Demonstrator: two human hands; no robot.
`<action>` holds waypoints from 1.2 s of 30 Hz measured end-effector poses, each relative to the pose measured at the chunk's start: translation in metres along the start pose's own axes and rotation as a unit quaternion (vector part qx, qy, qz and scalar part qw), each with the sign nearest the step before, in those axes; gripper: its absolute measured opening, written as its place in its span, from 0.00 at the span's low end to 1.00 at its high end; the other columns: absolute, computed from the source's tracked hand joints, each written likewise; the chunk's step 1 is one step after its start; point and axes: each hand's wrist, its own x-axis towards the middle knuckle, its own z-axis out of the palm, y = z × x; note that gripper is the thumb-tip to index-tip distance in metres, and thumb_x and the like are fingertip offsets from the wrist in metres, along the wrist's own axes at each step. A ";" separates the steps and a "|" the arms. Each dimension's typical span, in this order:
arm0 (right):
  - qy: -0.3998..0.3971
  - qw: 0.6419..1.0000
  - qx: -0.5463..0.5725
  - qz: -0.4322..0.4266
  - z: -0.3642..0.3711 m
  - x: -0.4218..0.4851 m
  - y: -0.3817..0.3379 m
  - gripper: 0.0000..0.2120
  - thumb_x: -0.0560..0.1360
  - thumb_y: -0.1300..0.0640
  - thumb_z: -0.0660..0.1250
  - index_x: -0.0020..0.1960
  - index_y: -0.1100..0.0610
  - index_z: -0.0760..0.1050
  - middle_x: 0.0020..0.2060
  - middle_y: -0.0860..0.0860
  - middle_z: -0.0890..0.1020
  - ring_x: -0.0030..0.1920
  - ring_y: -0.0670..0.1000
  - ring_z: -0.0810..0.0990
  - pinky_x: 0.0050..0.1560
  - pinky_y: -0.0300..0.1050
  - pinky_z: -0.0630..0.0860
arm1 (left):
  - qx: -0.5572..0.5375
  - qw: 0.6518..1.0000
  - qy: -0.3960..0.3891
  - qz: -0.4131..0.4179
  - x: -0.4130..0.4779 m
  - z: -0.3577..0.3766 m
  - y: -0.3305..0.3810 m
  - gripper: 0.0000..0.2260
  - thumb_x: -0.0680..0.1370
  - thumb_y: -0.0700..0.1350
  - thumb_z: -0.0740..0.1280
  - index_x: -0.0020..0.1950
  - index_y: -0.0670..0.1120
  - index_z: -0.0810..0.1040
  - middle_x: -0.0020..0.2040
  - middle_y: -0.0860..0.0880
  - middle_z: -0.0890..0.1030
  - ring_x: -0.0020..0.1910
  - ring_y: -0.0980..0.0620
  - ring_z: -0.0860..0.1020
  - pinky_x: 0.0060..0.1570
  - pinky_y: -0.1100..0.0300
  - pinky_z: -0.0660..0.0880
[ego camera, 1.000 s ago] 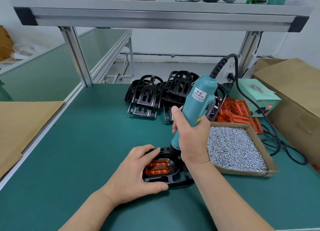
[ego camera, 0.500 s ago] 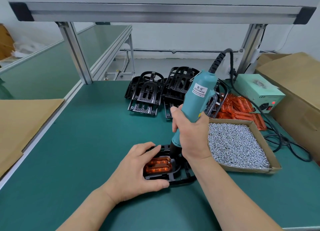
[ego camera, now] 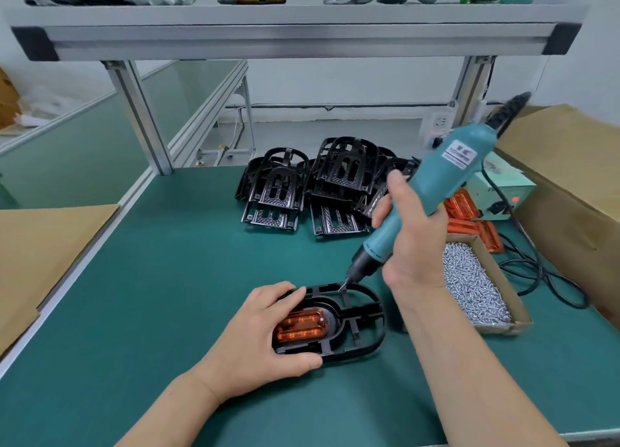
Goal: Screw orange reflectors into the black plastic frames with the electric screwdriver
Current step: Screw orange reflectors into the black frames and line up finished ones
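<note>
Two hands in our view: our left hand (ego camera: 258,339) is clamped on the black frame (ego camera: 349,326) lying flat on the green bench (ego camera: 161,279), thumb on the near edge, fingers over the far rim. An orange reflector (ego camera: 302,325) sits inside it. Our right hand (ego camera: 414,242) has its grip wrapped around the teal electric screwdriver (ego camera: 432,195), tilted, bit just above the frame's far edge. It has a white label, writing too blurred to read. Cardboard tray of screws (ego camera: 473,285) beside it, spare frames (ego camera: 322,185) piled behind, loose reflectors (ego camera: 469,218) further right.
</note>
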 end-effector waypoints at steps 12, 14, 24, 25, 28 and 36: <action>0.334 0.936 0.044 0.104 -0.061 0.047 0.007 0.26 0.83 0.39 0.56 0.68 0.60 0.66 0.38 0.54 0.78 0.30 0.48 0.80 0.33 0.41 0.78 | 0.000 1.000 0.004 0.003 -0.001 0.002 -0.003 0.43 0.65 0.71 0.71 0.77 0.58 0.64 0.70 0.77 0.54 0.74 0.68 0.54 0.67 0.79 0.49; 0.357 0.926 0.038 0.119 -0.068 0.050 0.008 0.24 0.84 0.40 0.55 0.67 0.59 0.64 0.39 0.55 0.79 0.32 0.48 0.82 0.35 0.42 0.79 | 0.002 1.000 0.005 0.004 -0.001 0.003 -0.003 0.43 0.65 0.71 0.71 0.77 0.58 0.64 0.69 0.78 0.53 0.74 0.68 0.55 0.67 0.79 0.49; 0.394 0.902 0.019 0.174 -0.081 0.054 0.019 0.26 0.83 0.39 0.54 0.73 0.56 0.62 0.46 0.53 0.81 0.42 0.49 0.82 0.38 0.42 0.78 | 0.009 1.000 0.002 -0.002 -0.001 0.003 -0.004 0.44 0.65 0.72 0.70 0.78 0.59 0.62 0.71 0.75 0.53 0.74 0.69 0.53 0.67 0.80 0.48; 0.394 0.901 0.008 0.180 -0.082 0.054 0.019 0.26 0.83 0.39 0.54 0.73 0.56 0.62 0.46 0.52 0.80 0.42 0.48 0.81 0.38 0.42 0.76 | 0.009 1.000 0.001 -0.002 -0.001 0.003 -0.004 0.44 0.65 0.72 0.69 0.78 0.59 0.62 0.71 0.74 0.53 0.74 0.70 0.52 0.67 0.79 0.48; 0.389 0.899 -0.015 0.198 -0.084 0.054 0.021 0.26 0.83 0.38 0.53 0.73 0.55 0.62 0.48 0.51 0.80 0.44 0.47 0.80 0.38 0.43 0.73 | 0.008 1.000 -0.003 -0.003 -0.001 0.002 -0.003 0.45 0.65 0.73 0.69 0.78 0.59 0.62 0.71 0.74 0.53 0.74 0.70 0.52 0.67 0.78 0.48; 0.386 0.893 -0.051 0.226 -0.087 0.054 0.021 0.20 0.83 0.39 0.52 0.66 0.53 0.65 0.49 0.51 0.79 0.41 0.49 0.75 0.39 0.44 0.71 | 0.012 1.000 -0.004 -0.003 0.000 0.002 -0.004 0.44 0.65 0.72 0.69 0.78 0.60 0.61 0.71 0.75 0.53 0.74 0.70 0.52 0.68 0.78 0.48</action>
